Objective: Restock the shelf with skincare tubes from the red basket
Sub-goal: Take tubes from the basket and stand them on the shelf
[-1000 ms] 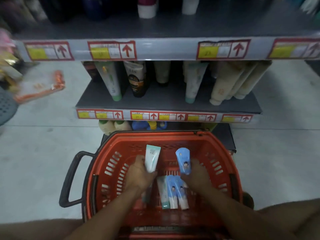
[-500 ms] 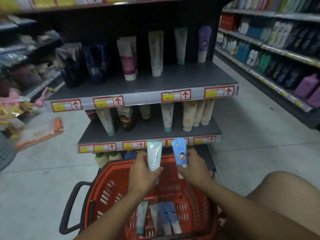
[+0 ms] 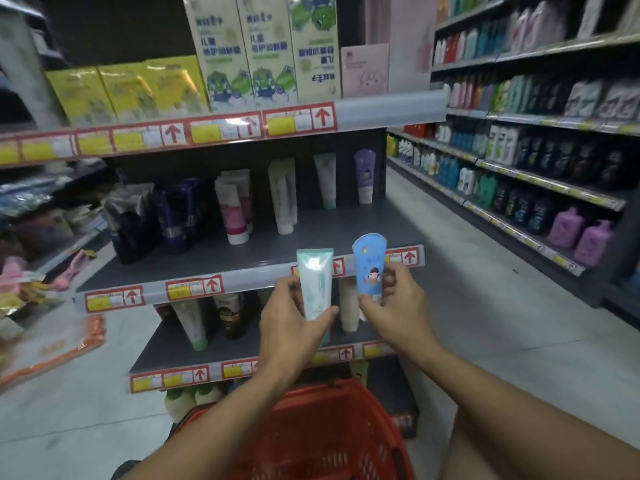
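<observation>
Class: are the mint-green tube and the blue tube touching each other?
Apart. The head view shows a gap of shelf edge between the mint-green tube and the blue tube.

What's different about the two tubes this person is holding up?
The mint-green tube in the left hand has a straight, flat-crimped top; the blue tube in the right hand has a rounded top. The mint-green tube shows plain markings, while the blue tube carries a cartoon figure. Both are held upright in front of the shelf.
</observation>
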The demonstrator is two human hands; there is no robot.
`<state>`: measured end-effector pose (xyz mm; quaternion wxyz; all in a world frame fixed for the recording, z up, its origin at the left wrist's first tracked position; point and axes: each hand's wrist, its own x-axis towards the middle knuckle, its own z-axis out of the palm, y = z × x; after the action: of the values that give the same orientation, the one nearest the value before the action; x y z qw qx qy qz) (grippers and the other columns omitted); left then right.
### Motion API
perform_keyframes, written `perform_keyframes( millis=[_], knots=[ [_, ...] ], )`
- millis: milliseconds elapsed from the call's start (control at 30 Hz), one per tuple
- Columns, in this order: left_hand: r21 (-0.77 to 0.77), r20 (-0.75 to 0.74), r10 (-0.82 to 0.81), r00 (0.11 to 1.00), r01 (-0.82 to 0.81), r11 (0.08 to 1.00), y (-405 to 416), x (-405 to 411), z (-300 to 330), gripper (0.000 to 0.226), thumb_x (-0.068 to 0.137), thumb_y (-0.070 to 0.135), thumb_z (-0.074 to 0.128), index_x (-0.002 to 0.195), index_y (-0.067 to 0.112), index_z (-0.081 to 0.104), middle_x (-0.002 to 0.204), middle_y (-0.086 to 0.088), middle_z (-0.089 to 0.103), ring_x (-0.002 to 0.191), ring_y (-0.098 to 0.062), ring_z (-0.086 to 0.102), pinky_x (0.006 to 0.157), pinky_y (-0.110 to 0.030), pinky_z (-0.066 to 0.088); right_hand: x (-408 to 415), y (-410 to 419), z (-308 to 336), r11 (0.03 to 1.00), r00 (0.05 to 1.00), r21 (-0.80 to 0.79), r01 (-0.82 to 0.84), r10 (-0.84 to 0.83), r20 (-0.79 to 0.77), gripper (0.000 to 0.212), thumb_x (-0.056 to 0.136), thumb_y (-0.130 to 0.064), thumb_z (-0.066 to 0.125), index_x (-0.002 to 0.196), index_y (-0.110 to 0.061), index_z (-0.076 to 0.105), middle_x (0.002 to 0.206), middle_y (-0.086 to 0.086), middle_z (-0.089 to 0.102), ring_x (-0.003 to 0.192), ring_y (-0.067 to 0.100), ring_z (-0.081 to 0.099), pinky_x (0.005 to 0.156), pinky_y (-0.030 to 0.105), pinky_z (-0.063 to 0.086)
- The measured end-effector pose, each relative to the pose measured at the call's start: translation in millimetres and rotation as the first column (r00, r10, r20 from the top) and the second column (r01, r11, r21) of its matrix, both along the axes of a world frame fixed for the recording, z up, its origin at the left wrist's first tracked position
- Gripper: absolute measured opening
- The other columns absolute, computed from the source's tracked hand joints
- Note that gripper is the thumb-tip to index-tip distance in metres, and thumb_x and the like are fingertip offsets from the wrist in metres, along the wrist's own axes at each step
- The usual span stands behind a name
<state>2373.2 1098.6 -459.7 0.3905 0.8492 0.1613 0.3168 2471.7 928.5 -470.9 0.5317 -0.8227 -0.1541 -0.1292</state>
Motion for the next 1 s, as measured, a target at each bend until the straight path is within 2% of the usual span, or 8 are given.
perform_keyframes(
  millis=[100,267,400,467,633,733,900,1000],
  knots=[
    [0.029,0.045,-0.018,0.999,0.017,0.999,-4.7,20.2,28.8,0.063,0.073,0.044,0.092,0.117,0.039,0.048,0.105,0.017,0.066,0.093,0.003,0.064,0.074,-0.023,0.058,19.5,-6.5,29.9,1.000,0.999,0.014,-0.001,0.000,0.054,0.045,0.081,-0.031,0.080,0.114,-0.037,0.051,0.094,-0.024,0.065,0.084,-0.004,0.067,0.073,0.032,0.061],
    [0.065,0.093,-0.009,0.996,0.003,0.998,-6.2,61.7,67.7,0.067,0.078,0.044,0.089,0.129,0.034,0.046,0.129,0.007,0.065,0.116,-0.012,0.065,0.081,-0.031,0.063,65.1,-11.0,68.4,0.999,0.992,0.043,0.019,-0.024,0.121,0.050,0.082,-0.031,0.083,0.118,-0.037,0.049,0.104,-0.017,0.068,0.088,-0.003,0.068,0.071,0.027,0.060],
    [0.063,0.117,0.012,0.993,-0.019,0.998,-7.7,96.1,88.4,0.067,0.081,0.039,0.089,0.131,0.026,0.046,0.134,0.001,0.064,0.119,-0.017,0.065,0.065,-0.013,0.050,98.0,-9.9,83.7,0.998,0.988,0.020,0.059,-0.062,0.142,0.050,0.084,-0.029,0.083,0.124,-0.027,0.053,0.105,-0.012,0.067,0.083,-0.008,0.062,0.064,0.012,0.047],
    [0.049,0.114,0.027,0.993,-0.033,0.998,-6.4,113.4,92.5,0.068,0.081,0.038,0.089,0.132,0.024,0.047,0.134,-0.001,0.064,0.119,-0.019,0.066,0.066,-0.012,0.046,113.4,-6.5,84.4,0.997,0.988,0.013,0.072,-0.073,0.135,0.052,0.084,-0.028,0.083,0.127,-0.024,0.054,0.106,-0.011,0.067,0.082,-0.006,0.062,0.061,0.008,0.040],
    [0.032,0.109,0.062,0.992,-0.066,0.997,-1.0,149.4,86.1,0.065,0.078,0.038,0.091,0.126,0.025,0.049,0.125,0.000,0.067,0.114,-0.021,0.068,0.076,-0.027,0.057,143.5,2.6,74.7,0.995,0.989,-0.041,0.094,-0.088,0.121,0.056,0.084,-0.030,0.083,0.130,-0.022,0.052,0.109,-0.009,0.066,0.088,0.008,0.063,0.062,0.012,0.040],
    [0.009,0.099,0.074,0.992,-0.076,0.997,1.3,161.9,77.6,0.065,0.077,0.039,0.092,0.124,0.026,0.048,0.123,0.001,0.066,0.113,-0.021,0.067,0.084,-0.036,0.060,152.1,6.6,66.0,0.993,0.990,-0.076,0.095,-0.086,0.114,0.060,0.085,-0.033,0.083,0.134,-0.023,0.050,0.114,-0.009,0.065,0.093,0.008,0.065,0.067,0.018,0.049],
    [-0.005,0.055,0.065,0.996,-0.065,0.998,2.8,168.1,71.6,0.069,0.074,0.044,0.092,0.124,0.024,0.049,0.121,0.003,0.065,0.109,-0.016,0.065,0.075,-0.020,0.049,157.0,6.3,59.1,0.990,0.989,-0.109,0.094,-0.080,0.124,0.066,0.081,-0.042,0.084,0.134,-0.028,0.048,0.117,-0.010,0.066,0.095,0.006,0.066,0.073,0.026,0.057],
    [0.053,-0.034,0.066,0.997,-0.064,0.997,5.8,169.4,67.0,0.064,0.077,0.043,0.090,0.125,0.025,0.051,0.122,0.003,0.068,0.110,-0.018,0.069,0.068,-0.016,0.048,157.9,5.8,56.0,0.963,0.990,-0.240,0.124,-0.104,0.096,0.065,0.074,-0.053,0.086,0.124,-0.029,0.053,0.112,-0.009,0.067,0.094,0.010,0.067,0.075,0.035,0.061]
  ],
)
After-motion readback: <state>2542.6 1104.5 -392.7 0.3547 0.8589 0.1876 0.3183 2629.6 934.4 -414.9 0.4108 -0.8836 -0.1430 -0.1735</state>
